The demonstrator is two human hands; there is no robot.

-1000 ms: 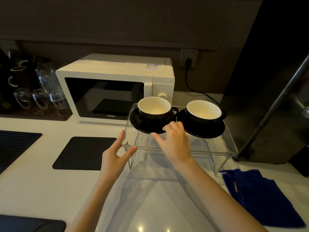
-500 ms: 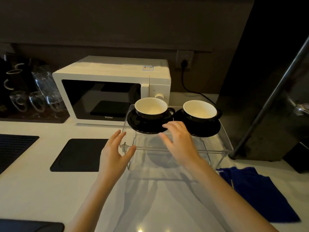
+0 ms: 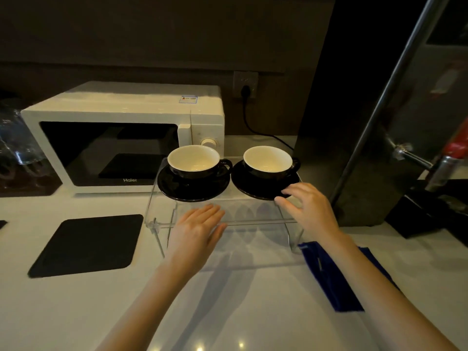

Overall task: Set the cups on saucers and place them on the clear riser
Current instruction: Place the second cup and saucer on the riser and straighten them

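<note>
Two black cups with cream insides stand on black saucers on top of the clear riser (image 3: 253,211). The left cup (image 3: 193,160) sits on the left saucer (image 3: 174,190), the right cup (image 3: 268,160) on the right saucer (image 3: 247,184). My left hand (image 3: 196,228) lies flat, fingers together, over the riser's front edge, holding nothing. My right hand (image 3: 307,207) hovers with spread fingers at the front right rim of the right saucer; fingertips touch or nearly touch it, without a grip.
A white microwave (image 3: 121,133) stands behind the riser on the left. A black mat (image 3: 88,245) lies on the white counter at the left, a blue cloth (image 3: 336,274) at the right. Glasses (image 3: 15,148) stand far left. A dark pillar and metal pole (image 3: 379,110) rise at the right.
My right hand moved from the left saucer across to the right saucer's front rim. My left hand shifted from the riser's left corner rightward onto its front edge. The camera moved closer.
</note>
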